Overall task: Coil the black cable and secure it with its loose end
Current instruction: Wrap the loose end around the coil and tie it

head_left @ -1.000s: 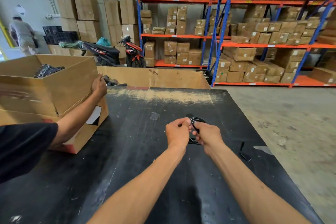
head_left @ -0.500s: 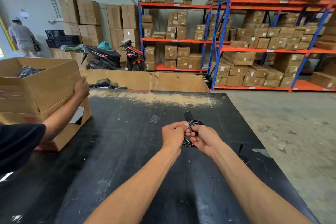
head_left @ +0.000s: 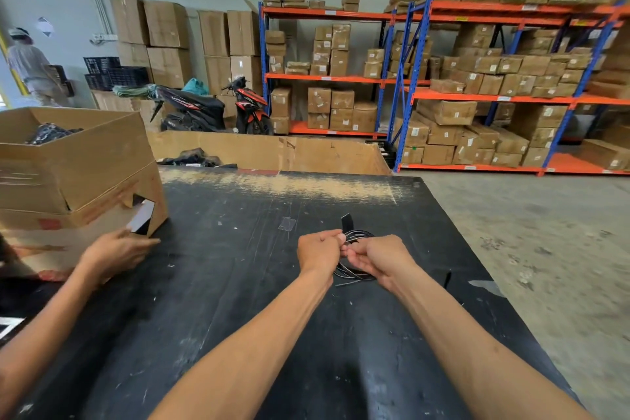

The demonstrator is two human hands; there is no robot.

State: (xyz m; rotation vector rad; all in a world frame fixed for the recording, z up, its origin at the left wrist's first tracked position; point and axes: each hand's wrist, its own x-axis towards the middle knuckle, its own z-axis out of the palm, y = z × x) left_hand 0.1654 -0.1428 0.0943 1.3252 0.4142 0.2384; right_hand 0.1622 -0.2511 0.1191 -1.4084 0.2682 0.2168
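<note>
A small coil of black cable (head_left: 356,272) sits between my two hands above the black table (head_left: 238,283). My left hand (head_left: 318,251) is closed in a fist, pinching the cable at the coil's left side. My right hand (head_left: 376,257) cups the coil from the right, fingers curled around the loops. Part of the coil shows above my right hand and part below it; the middle is hidden by my fingers. A short black strip (head_left: 347,222) sticks up behind the coil.
Another person's hand (head_left: 117,251) rests on the table at the left, by stacked cardboard boxes (head_left: 78,167). A long cardboard bin (head_left: 272,152) lines the table's far edge. Concrete floor lies to the right, shelving racks (head_left: 477,78) and a scooter (head_left: 211,109) beyond.
The other person's hand came down from the box's upper corner to the table beside it. My hands stayed together on the coil, shifting slightly.
</note>
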